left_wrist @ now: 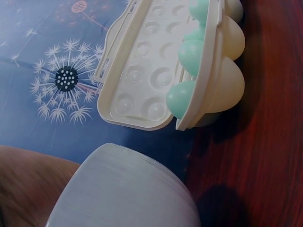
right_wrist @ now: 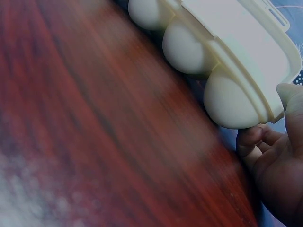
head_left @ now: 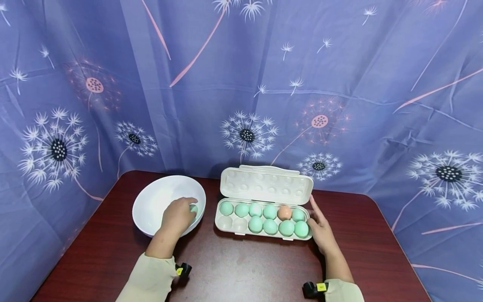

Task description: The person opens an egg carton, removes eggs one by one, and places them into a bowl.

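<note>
Inside the white bowl (head_left: 145,205) my left hand (head_left: 178,216) pinches a green egg (head_left: 194,208) near the right wall. The bowl's outside (left_wrist: 128,189) covers the fingers in the left wrist view. My right hand (head_left: 322,235) holds the right end of a cream plastic egg carton (head_left: 267,184), its lid raised at the back. In the right wrist view, the thumb is at the rim and the curled fingers (right_wrist: 250,141) are below. Several green eggs (head_left: 255,225) and one brown egg (head_left: 284,212) sit in the carton. Two front-left cups (head_left: 225,222) hold nothing.
Bowl and carton stand side by side on a dark red wooden table (head_left: 241,268), with a gap between them. A blue curtain (head_left: 196,126) with dandelion prints hangs right behind the table's back edge and along its sides.
</note>
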